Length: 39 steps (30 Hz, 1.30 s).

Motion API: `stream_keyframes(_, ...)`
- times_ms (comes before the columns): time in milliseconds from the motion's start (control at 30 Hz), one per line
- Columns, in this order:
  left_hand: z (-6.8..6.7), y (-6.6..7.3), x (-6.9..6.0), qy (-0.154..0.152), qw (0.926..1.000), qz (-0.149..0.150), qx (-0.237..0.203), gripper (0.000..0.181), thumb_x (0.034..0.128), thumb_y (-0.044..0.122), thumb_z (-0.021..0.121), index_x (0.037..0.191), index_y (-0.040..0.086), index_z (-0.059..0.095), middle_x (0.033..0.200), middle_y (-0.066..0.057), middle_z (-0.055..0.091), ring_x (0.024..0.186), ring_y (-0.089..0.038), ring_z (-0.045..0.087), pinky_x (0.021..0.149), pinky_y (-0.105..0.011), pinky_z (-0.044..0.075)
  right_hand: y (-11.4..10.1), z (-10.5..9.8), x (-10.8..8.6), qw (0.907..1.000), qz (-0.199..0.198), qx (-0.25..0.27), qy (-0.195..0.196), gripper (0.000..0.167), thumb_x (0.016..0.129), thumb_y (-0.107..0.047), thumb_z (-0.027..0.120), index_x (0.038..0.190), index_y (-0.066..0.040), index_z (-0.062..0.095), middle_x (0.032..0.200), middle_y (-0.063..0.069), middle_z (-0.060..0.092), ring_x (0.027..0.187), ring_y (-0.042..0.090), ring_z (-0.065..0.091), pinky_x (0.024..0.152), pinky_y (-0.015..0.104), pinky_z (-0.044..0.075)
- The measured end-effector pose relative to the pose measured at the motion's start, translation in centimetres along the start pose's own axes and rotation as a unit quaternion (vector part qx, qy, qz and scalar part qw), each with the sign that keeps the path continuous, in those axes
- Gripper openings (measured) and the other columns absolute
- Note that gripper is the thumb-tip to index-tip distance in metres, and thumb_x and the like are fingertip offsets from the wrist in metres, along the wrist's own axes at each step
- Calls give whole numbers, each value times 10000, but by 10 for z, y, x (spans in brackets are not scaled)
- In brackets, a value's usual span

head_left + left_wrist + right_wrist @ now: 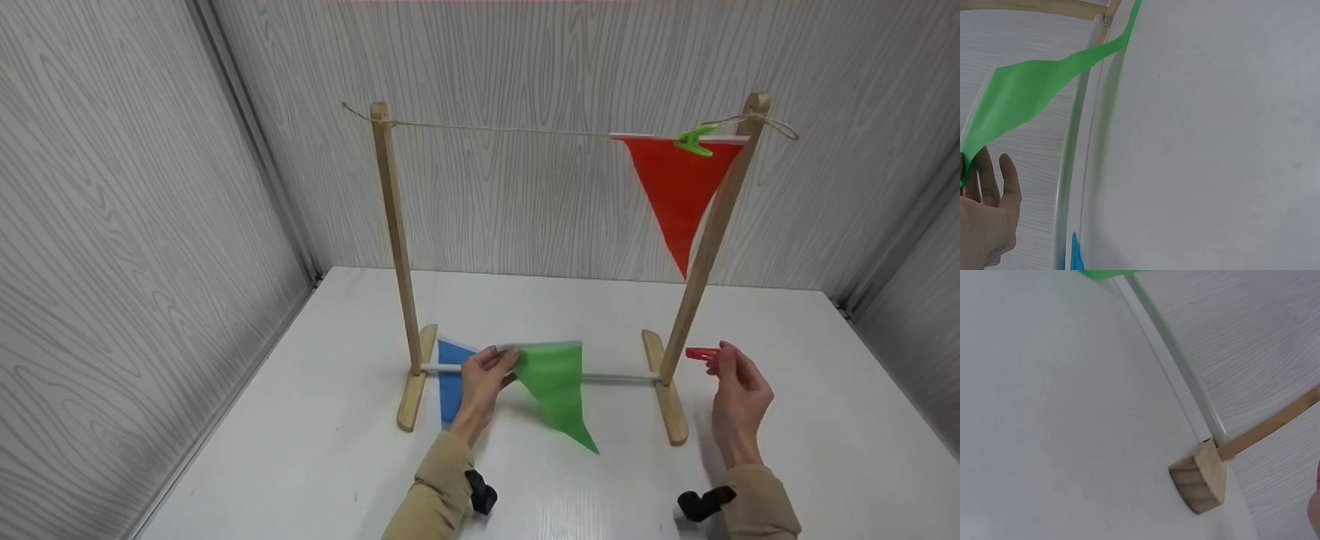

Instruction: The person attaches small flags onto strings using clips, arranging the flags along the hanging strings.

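My left hand pinches the upper left corner of a green triangular flag, which hangs with its tip to the lower right. In the left wrist view the green flag stretches away from the fingers of that hand. My right hand holds a red clothespin between thumb and fingers, right of the stand. A red flag hangs from the string at the right, under a green clothespin. A blue flag is partly hidden behind my left hand.
The wooden stand has a left post, a right post and a white lower bar. Its feet rest on the white table. Grey wood-patterned walls enclose the back and sides.
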<state>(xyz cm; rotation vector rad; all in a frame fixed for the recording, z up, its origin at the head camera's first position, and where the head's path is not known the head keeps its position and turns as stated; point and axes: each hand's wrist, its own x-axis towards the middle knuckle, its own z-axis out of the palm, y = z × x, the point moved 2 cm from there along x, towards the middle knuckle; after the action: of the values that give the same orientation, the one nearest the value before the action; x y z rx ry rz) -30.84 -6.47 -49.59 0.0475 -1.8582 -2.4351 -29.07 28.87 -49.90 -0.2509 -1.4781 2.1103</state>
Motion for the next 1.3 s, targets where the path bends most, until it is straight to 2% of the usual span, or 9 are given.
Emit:
stream_keyframes(67, 1, 2, 0, 61, 10000, 25, 4, 255, 958, 143, 696, 1097, -70, 672, 985, -81, 756, 926, -121, 720, 908, -376, 615, -2, 5, -2, 9966, 225, 797, -37, 264, 960, -205, 668, 1178, -63, 713, 947, -14, 712, 853, 124, 622, 877, 101, 546)
stream_keyframes(167, 2, 5, 1, 90, 9999, 91, -64, 238, 959, 144, 695, 1079, -60, 673, 978, -75, 752, 921, -120, 715, 899, -382, 618, -5, 11, -4, 9776, 612, 2014, -48, 229, 933, -112, 679, 1129, 1, 715, 966, 66, 705, 829, 169, 645, 858, 168, 587)
stream_keyframes(233, 3, 8, 1, 71, 9998, 140, -113, 229, 963, 145, 690, 1068, -58, 669, 974, -71, 748, 923, -121, 712, 903, -385, 617, -7, 15, -6, 9645, 813, 2514, -30, 203, 921, -70, 682, 1096, 26, 720, 958, 93, 705, 808, 182, 660, 828, 196, 603)
stream_keyframes(333, 4, 14, 0, 17, 9995, 217, -217, 209, 968, 144, 682, 1062, -43, 673, 979, -63, 744, 939, -126, 711, 915, -388, 613, -9, 19, -8, 9528, 934, 2889, -61, 172, 916, -46, 679, 1060, 33, 730, 949, 113, 713, 795, 190, 684, 813, 222, 612)
stream_keyframes(533, 7, 29, -2, -38, 9983, 406, -408, 146, 961, 128, 686, 1007, -10, 672, 940, -30, 733, 931, -134, 713, 886, -388, 622, -18, 27, -11, 9436, 764, 3176, -541, 160, 960, -44, 620, 1068, 31, 711, 982, 114, 694, 869, 186, 695, 859, 232, 604)
stream_keyframes(767, 11, 48, -2, -77, 9973, 685, -267, 218, 969, 143, 680, 1078, -46, 671, 984, -74, 730, 956, -150, 714, 908, -395, 615, -31, 41, -19, 9452, 500, 3142, -737, 186, 969, -28, 595, 1111, 54, 684, 996, 142, 692, 911, 216, 701, 899, 253, 597)
stream_keyframes(967, 12, 63, -1, -138, 9958, 879, -234, 247, 974, 130, 669, 1115, -73, 663, 1046, -121, 723, 998, -170, 709, 938, -412, 602, -43, 57, -24, 9402, 358, 3247, -965, 182, 975, 2, 574, 1120, 63, 665, 1017, 164, 685, 930, 241, 718, 894, 268, 600)
stream_keyframes(1167, 15, 81, -2, -140, 9942, 1055, -180, 245, 984, 118, 651, 1122, -85, 657, 1056, -130, 712, 1004, -173, 711, 926, -418, 606, -55, 72, -29, 9380, 151, 3206, -1309, 213, 1000, 31, 524, 1174, 92, 629, 1024, 162, 693, 901, 234, 714, 856, 266, 613)
stream_keyframes(1300, 18, 91, -1, -183, 9933, 1119, -212, 240, 991, 113, 640, 1129, -82, 656, 1073, -125, 702, 1023, -187, 714, 929, -420, 606, -62, 82, -31, 9353, -18, 3190, -1532, 238, 993, 28, 540, 1203, 110, 618, 1025, 164, 708, 896, 234, 726, 840, 270, 615)
